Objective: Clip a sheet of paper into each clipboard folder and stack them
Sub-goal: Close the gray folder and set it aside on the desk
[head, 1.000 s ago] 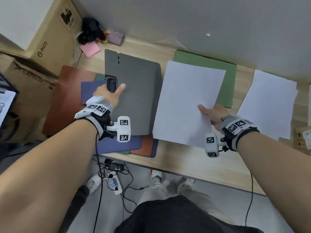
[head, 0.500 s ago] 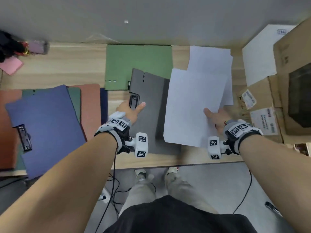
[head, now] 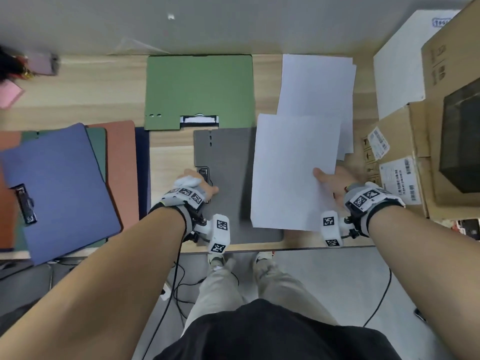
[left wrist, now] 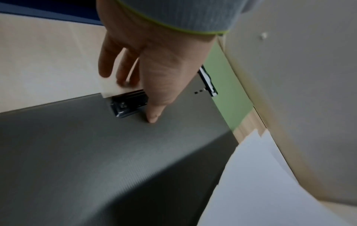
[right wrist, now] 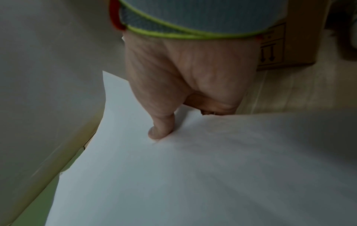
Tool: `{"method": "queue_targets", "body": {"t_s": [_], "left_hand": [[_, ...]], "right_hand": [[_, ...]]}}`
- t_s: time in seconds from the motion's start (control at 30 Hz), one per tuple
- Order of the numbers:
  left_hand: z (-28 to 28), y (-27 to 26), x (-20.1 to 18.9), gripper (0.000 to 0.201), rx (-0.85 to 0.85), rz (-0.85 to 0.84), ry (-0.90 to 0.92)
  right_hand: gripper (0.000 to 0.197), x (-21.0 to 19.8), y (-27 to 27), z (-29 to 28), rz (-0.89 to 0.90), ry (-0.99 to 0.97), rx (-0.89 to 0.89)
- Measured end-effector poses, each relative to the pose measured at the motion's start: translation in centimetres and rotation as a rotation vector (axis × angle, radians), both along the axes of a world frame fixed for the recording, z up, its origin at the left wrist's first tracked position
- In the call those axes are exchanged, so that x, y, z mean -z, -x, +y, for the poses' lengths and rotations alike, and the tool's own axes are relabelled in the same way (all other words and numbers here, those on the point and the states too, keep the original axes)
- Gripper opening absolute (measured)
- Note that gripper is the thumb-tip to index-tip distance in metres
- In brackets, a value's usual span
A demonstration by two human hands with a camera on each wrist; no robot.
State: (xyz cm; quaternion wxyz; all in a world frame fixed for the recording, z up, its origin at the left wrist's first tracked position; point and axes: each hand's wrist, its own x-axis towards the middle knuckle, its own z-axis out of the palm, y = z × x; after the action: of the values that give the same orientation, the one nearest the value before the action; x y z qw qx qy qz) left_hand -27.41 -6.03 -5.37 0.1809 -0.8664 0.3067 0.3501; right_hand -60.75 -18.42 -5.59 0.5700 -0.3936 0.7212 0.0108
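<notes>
Pinching the grey folder [head: 228, 157] at its clip [left wrist: 127, 104], the left hand [head: 193, 184] has its thumb on the board and its fingers at the edge. The right hand [head: 337, 181] grips a sheet of paper [head: 291, 172] overlapping the grey folder's right side. Beyond that folder lies a green folder [head: 200, 87]; left of it, a blue folder [head: 57, 188].

Two arrow signs mark the cardboard box [right wrist: 301, 38].
</notes>
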Motion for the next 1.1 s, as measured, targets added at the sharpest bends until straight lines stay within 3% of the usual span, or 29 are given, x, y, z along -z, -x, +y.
{"method": "queue_targets", "body": {"t_s": [0.13, 0.2, 0.4, 0.6, 0.73, 0.8, 0.97, 1.1], "left_hand": [[-3.7, 0.3, -1.5, 0.088, 0.194, -0.09, 0.249], [-6.1, 0.7, -1.8, 0.096, 0.385, -0.056, 0.349], [-9.8, 2.5, -0.4, 0.122, 0.622, 0.021, 0.222], [-9.3, 3.2, 0.7, 0.129, 0.679, -0.004, 0.216], [-8.8, 3.1, 0.9, 0.128, 0.717, -0.017, 0.211], [-8.7, 3.1, 0.9, 0.13, 0.715, -0.005, 0.202], [-8.8, 3.0, 0.6, 0.124, 0.693, 0.03, 0.206], [-8.7, 2.9, 0.7, 0.12, 0.684, 0.03, 0.229]], "right_hand": [[0.046, -1.1, -0.6, -0.7, -0.003, 0.065, -0.034], [0.043, -1.3, -0.6, -1.0, 0.015, 0.083, -0.054], [0.036, -0.5, 0.4, -0.9, -0.013, 0.055, 0.016], [0.028, -0.2, 0.3, -0.6, -0.046, 0.025, 0.106], [0.065, 1.2, 0.5, -0.9, -0.057, -0.01, 0.143], [0.074, 1.5, 0.2, -0.9, -0.067, -0.007, 0.144], [0.072, 1.3, -0.7, -1.0, -0.038, -0.004, 0.132], [0.047, 0.9, -1.3, -1.0, -0.033, 0.029, 0.111]]}}
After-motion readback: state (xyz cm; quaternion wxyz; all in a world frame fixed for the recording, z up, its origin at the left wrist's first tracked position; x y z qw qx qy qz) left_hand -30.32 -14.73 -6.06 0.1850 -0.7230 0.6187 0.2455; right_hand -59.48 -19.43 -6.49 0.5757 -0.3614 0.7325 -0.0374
